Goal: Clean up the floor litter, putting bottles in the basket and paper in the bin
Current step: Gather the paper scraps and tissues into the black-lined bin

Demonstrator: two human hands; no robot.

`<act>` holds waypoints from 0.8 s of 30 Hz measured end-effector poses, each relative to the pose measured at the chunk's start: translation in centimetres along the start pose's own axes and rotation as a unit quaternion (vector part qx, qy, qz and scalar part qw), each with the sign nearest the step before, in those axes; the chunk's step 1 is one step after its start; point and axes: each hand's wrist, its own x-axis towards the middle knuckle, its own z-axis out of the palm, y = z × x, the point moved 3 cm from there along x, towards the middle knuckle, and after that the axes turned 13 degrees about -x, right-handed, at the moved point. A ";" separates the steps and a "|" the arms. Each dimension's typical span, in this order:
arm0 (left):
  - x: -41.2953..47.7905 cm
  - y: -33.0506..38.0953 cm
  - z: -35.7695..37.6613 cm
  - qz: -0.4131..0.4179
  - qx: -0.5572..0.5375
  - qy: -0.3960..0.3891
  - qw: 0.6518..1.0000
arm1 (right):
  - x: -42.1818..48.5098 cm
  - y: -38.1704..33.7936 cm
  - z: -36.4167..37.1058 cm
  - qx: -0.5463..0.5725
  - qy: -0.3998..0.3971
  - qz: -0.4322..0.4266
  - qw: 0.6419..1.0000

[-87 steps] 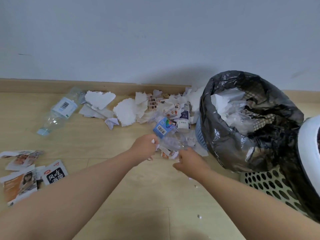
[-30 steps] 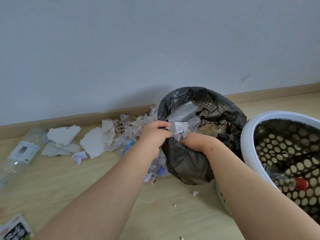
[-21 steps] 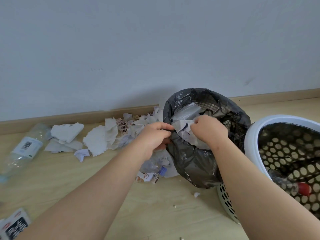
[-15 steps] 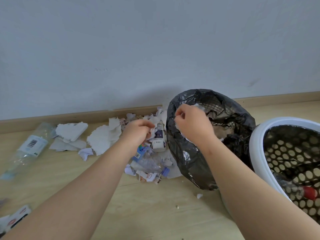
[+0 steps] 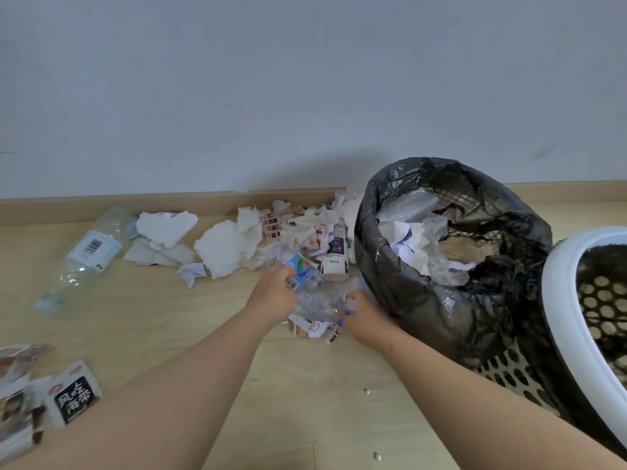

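A crushed clear bottle (image 5: 314, 295) with a blue label lies on the floor by the paper heap. My left hand (image 5: 274, 295) grips it at the label. My right hand (image 5: 368, 315) holds its lower end by the cap, fingers curled. Just right of my hands is the bin (image 5: 424, 300), lined with a black bag and holding crumpled paper (image 5: 407, 242). The white-rimmed basket (image 5: 556, 300) is at the right edge. Torn white paper (image 5: 224, 249) is strewn along the skirting board. A second clear bottle (image 5: 88, 252) lies far left.
A small white bottle with a dark label (image 5: 334, 254) lies among the scraps next to the bin. Printed wrappers (image 5: 73, 398) lie at the lower left. A printed scrap (image 5: 312, 329) sits under the crushed bottle. The wall closes off the far side.
Both hands have left the bin's rim, where they pushed paper in, and dropped to the floor. They now hold the crushed bottle. The view has tilted down and left.
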 end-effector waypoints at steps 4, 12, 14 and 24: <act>-1.0 -0.1 1.6 -0.031 -0.080 -0.120 0.989 | 1.5 1.8 2.4 0.098 -0.022 0.089 0.991; -1.3 -1.3 3.2 -0.099 -0.215 -0.103 0.966 | 1.4 -0.1 5.1 0.270 -0.155 0.172 0.935; -0.8 -1.6 2.9 -0.120 -0.267 -0.070 0.954 | 1.4 -0.6 4.9 0.320 -0.152 0.181 0.918; -1.8 2.7 -0.6 -0.101 -0.359 -0.010 0.928 | -0.5 -5.2 0.3 0.414 0.049 0.124 0.901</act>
